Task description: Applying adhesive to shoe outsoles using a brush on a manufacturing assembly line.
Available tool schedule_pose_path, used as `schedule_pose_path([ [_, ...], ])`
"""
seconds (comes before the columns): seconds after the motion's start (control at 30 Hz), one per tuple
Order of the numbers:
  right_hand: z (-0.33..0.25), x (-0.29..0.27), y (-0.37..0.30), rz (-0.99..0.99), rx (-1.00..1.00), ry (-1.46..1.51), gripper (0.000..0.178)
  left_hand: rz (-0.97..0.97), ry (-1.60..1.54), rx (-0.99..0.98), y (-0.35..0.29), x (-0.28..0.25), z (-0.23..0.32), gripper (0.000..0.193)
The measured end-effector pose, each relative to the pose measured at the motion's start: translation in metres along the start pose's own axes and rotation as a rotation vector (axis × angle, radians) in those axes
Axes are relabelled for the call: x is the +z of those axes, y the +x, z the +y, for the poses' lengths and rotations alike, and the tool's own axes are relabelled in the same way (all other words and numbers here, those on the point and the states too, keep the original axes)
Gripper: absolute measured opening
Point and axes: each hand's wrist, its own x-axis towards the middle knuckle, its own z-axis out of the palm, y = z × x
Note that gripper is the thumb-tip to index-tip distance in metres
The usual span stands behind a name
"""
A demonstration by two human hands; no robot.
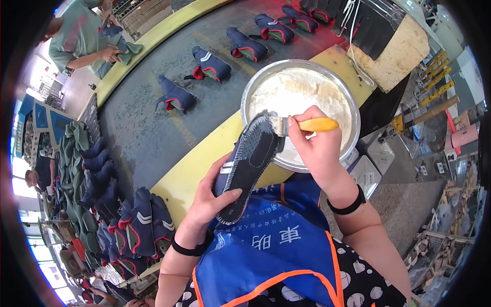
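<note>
My left hand (210, 197) is closed around the heel end of a dark navy shoe upper (250, 158), its stitched sole side turned up and thumb pressed on the sole. In my right hand (319, 146) is a paintbrush (317, 125) with a yellow handle, gripped near its metal band. Its pale bristles touch the toe end of the sole, where the surface looks wet. Just beyond and beneath the brush stands a round metal basin (353, 105) holding a creamy white substance (276, 94).
A dark conveyor belt (138, 128) carries several navy shoe uppers (210, 64) with red trim. More uppers (146, 220) are piled at the left. A yellow ledge (176, 194) borders the belt on my side. Across it, a person (82, 38) handles green-grey pieces.
</note>
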Motion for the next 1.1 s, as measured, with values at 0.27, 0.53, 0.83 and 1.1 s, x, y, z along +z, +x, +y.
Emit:
schedule_pose_path([
  [0.27,-0.034,0.007,-0.034,-0.115,-0.007,0.122,0.017,0.079,-0.073,0.076,0.010,0.009,-0.006,0.081],
  [0.53,-0.015,-0.007,0.003,-0.022,-0.017,-0.269,0.021,0.135,0.547,0.357,0.006,0.011,-0.005,0.086],
  [0.83,0.007,-0.009,0.036,-0.116,-0.453,-0.033,0.020,-0.151,-0.088,-0.068,0.006,-0.004,0.004,0.082],
  [1.1,-0.032,-0.012,0.038,-0.364,-0.424,0.172,0.018,-0.267,-0.379,-0.286,0.007,-0.006,0.013,0.085],
])
